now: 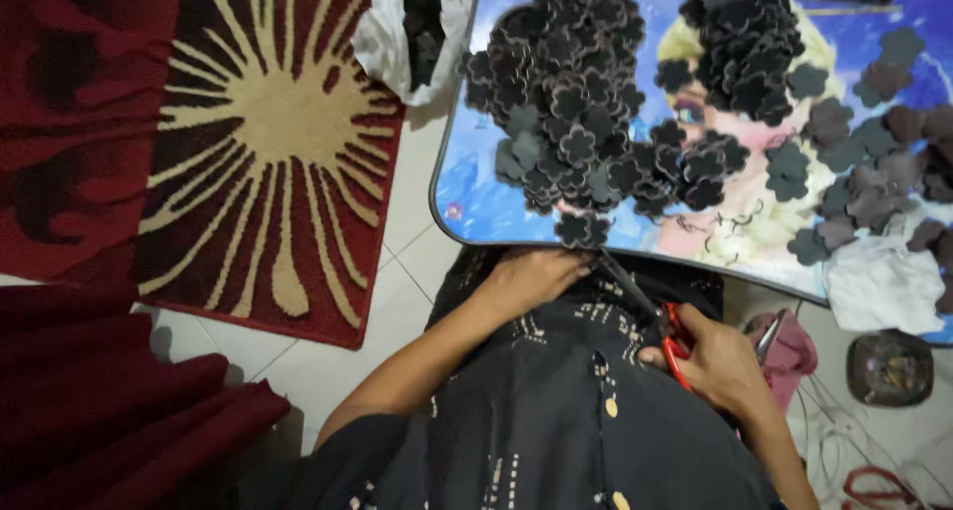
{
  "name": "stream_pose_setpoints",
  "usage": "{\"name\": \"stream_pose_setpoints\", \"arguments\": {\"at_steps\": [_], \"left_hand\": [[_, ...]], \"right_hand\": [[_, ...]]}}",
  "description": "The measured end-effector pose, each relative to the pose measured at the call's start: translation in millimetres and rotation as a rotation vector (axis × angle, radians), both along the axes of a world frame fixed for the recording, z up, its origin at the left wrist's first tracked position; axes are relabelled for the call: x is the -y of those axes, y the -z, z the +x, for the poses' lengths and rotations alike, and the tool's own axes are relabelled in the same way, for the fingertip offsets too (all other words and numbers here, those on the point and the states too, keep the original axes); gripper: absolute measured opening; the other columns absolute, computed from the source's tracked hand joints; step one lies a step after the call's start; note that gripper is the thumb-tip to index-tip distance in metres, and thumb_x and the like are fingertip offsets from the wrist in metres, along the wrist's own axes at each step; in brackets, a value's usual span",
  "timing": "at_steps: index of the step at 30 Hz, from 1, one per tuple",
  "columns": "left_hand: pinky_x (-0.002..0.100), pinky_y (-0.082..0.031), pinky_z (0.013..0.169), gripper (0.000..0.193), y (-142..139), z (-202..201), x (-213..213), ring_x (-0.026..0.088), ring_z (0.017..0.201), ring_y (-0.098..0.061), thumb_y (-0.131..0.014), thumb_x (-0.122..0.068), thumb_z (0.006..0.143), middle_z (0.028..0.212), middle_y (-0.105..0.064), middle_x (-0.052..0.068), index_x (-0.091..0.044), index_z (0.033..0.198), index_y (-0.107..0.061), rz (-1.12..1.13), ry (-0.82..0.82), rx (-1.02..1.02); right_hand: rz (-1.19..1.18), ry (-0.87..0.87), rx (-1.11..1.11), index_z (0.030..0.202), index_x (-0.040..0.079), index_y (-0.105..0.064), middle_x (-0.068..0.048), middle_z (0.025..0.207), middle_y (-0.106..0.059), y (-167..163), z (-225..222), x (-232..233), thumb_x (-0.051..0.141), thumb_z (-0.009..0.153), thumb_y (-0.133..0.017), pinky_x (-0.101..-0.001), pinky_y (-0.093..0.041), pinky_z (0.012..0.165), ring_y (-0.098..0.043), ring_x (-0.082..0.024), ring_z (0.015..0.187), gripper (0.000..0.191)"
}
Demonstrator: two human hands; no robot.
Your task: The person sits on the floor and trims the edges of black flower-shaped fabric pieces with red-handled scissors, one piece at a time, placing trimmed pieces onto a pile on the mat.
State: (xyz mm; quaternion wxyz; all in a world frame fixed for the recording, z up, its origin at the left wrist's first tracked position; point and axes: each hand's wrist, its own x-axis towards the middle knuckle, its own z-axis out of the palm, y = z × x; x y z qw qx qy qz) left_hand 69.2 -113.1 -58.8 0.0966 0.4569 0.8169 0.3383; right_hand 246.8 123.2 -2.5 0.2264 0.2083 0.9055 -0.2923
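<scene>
Left hand (531, 277) pinches a dark flower-shaped foam cutout (583, 230) at the near edge of the blue picture-printed lap table (467, 207), right hand (715, 356) closed around red-handled scissors (650, 316); blades near fingertips risk a nick, or a miscut petal.

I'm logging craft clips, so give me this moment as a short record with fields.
left hand: left hand at the near edge of the lap table, by a dark flower cutout
right hand: right hand grips red-handled scissors, blades toward the cutout
on table: heaps of dark flower cutouts, white cloth
floor: red patterned rug, white bag
</scene>
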Motion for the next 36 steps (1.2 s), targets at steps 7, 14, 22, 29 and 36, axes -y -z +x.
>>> {"name": "stream_pose_setpoints", "arguments": {"at_steps": [7,14,22,29,36], "left_hand": [[0.035,-0.059,0.082,0.023,-31.7,5.1,2.8,0.024,0.091,-0.073,-0.07,-0.026,0.099,0.104,-0.075,0.008,-0.01,0.115,-0.074,0.27,0.083,0.008],[0.029,-0.058,0.079,0.02,-64.6,11.5,-5.0,0.017,0.088,-0.073,-0.072,-0.017,0.098,0.104,-0.076,0.006,-0.009,0.116,-0.075,0.369,0.035,0.262],[0.025,-0.058,0.082,0.04,-68.0,-9.2,-58.9,0.01,0.091,-0.068,-0.065,-0.011,0.104,0.107,-0.07,0.005,-0.005,0.144,-0.063,0.481,-0.2,0.922],[0.028,-0.061,0.089,0.035,-76.9,-17.0,-103.0,0.011,0.098,-0.072,-0.057,-0.02,0.11,0.116,-0.072,0.004,-0.002,0.139,-0.063,0.62,-0.078,1.235],[0.03,-0.062,0.094,0.035,-79.6,-6.0,-130.6,0.012,0.104,-0.07,-0.066,-0.008,0.103,0.119,-0.069,0.007,-0.002,0.138,-0.061,0.562,0.034,1.285]], "right_hand": [[-0.035,0.044,-0.032,0.094,0.007,-0.062,-0.019,0.071,-0.067,2.7,-1.9,-4.5,0.057,0.064,-0.082,-0.0472,-0.05,0.065,-0.067,-0.039,0.071,0.062],[-0.232,0.125,-0.24,0.1,0.004,-0.063,-0.011,0.07,-0.062,20.7,11.8,-15.3,0.042,0.07,-0.085,-0.0376,-0.05,0.061,-0.058,-0.024,0.065,0.053],[-0.633,0.47,-0.549,0.115,0.003,-0.064,-0.003,0.077,-0.057,40.5,17.3,-21.8,0.04,0.101,-0.06,-0.0267,-0.047,0.062,-0.054,-0.011,0.067,0.039],[-0.853,0.565,-0.605,0.126,-0.001,-0.057,0.0,0.081,-0.052,19.7,16.8,-10.3,0.05,0.099,-0.06,-0.0232,-0.043,0.062,-0.049,-0.009,0.069,0.058],[-0.849,0.459,-0.623,0.133,-0.001,-0.051,-0.001,0.089,-0.053,-2.0,10.8,-1.2,0.065,0.097,-0.058,-0.0254,-0.046,0.073,-0.051,-0.01,0.079,0.076]]}}
